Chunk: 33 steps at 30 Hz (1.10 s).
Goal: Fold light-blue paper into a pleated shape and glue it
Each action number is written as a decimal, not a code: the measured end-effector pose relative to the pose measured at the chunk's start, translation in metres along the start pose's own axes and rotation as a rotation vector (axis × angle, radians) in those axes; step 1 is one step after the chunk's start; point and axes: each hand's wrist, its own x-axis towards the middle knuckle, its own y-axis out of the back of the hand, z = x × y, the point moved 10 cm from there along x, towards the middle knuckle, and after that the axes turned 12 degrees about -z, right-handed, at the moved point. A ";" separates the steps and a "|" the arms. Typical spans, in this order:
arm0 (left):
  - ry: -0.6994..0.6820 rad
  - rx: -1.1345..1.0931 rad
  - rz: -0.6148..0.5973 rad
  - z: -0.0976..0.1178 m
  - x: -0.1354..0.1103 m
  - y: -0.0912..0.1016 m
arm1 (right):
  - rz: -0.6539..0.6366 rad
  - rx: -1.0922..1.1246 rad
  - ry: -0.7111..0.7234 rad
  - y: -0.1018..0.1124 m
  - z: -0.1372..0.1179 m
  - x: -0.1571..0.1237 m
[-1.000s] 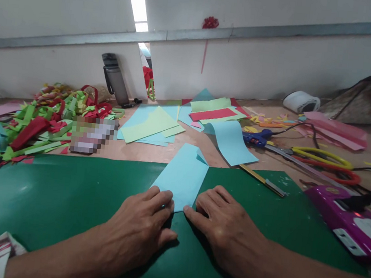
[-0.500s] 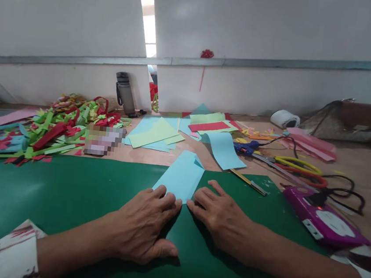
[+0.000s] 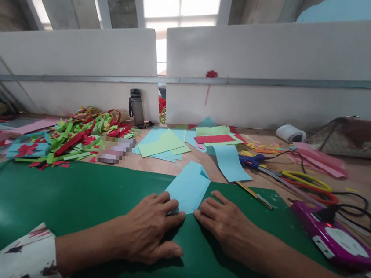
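A light blue sheet of paper (image 3: 189, 183) lies on the green mat, a small fold at its top right corner. My left hand (image 3: 151, 226) rests palm down on its lower left part, fingers over the paper and thumb spread away on the mat. At the lower right corner, my right hand (image 3: 226, 223) has its thumb and forefinger closed at the paper's edge, with another finger slightly raised. The fingers partly cover the bottom of the sheet.
Green mat (image 3: 76, 198) covers the near table. Beyond are colourful paper scraps (image 3: 80, 134), a grey bottle (image 3: 137, 109), paper sheets (image 3: 163, 143), a curled blue strip (image 3: 231, 163), a cutter knife (image 3: 255, 195), a blue glue gun (image 3: 251, 160), scissors (image 3: 307, 180) and a purple power strip (image 3: 337, 237).
The camera view has tilted up and shifted left, so everything appears lower and further right. Both hands stay at the paper with almost the same pose.
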 end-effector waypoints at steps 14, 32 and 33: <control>-0.013 -0.069 0.130 -0.021 -0.036 -0.007 | -0.037 0.054 0.020 -0.003 0.002 0.003; -0.077 -0.159 0.003 -0.003 0.002 -0.010 | -0.233 0.310 -0.424 -0.003 0.048 0.026; -0.075 -0.160 0.002 -0.003 0.003 -0.010 | -0.245 0.254 -0.396 -0.004 0.040 0.029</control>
